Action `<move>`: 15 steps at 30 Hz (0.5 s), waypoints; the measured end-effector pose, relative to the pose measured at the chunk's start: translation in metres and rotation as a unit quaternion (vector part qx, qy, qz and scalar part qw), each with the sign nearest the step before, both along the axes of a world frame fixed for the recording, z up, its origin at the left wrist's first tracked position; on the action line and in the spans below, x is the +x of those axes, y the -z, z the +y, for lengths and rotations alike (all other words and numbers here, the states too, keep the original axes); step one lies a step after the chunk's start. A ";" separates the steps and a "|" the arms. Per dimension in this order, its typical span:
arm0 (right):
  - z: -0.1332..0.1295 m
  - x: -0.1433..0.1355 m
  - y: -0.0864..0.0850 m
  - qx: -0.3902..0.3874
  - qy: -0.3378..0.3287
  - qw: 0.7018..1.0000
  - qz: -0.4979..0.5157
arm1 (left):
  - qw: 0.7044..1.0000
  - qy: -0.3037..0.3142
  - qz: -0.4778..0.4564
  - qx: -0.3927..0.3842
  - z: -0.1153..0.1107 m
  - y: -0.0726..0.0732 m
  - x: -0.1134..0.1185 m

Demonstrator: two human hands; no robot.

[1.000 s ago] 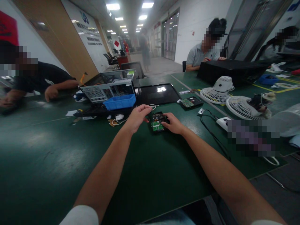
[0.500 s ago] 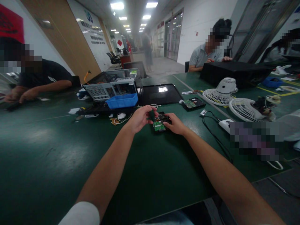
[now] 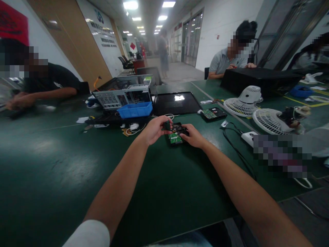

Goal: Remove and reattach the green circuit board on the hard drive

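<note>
My left hand point(image 3: 158, 130) is closed around a small dark green tool point(image 3: 167, 126), which looks like a screwdriver handle, held over the left side of a drive. The drive point(image 3: 175, 138), black with a green circuit board, lies on the green table point(image 3: 164, 185). My right hand point(image 3: 192, 136) grips the drive's right edge, thumb on top and fingers at the far side. The tool's tip is too small to make out. A second drive point(image 3: 212, 114) with a green board lies farther back to the right, untouched.
A blue tray point(image 3: 135, 110) stands before an open computer case point(image 3: 110, 99). Behind the drive lies a black panel point(image 3: 176, 103). White fan parts point(image 3: 244, 103), a power strip point(image 3: 248, 138) and cables are on the right. People sit at the far left and far right.
The tool in my left hand has tilted and sits slightly higher, showing more of the drive's board. My right hand keeps its grip. The whole view has shifted slightly.
</note>
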State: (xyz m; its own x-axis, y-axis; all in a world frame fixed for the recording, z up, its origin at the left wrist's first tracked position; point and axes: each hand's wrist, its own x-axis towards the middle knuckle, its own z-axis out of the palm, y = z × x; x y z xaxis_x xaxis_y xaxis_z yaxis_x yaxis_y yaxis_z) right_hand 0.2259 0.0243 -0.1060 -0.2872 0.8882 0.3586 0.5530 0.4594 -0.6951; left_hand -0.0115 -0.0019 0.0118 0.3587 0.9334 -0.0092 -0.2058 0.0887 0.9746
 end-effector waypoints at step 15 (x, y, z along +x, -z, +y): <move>0.000 0.001 0.000 0.010 -0.002 1.000 -0.005 | 1.000 -0.002 -0.001 0.017 0.000 0.001 -0.001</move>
State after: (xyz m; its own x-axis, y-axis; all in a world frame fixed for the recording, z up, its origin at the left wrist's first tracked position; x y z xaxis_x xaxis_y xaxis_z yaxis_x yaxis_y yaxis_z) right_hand 0.2272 0.0246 -0.1059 -0.2940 0.8798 0.3735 0.5578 0.4753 -0.6804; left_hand -0.0130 -0.0021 0.0111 0.3555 0.9344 0.0241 -0.2077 0.0539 0.9767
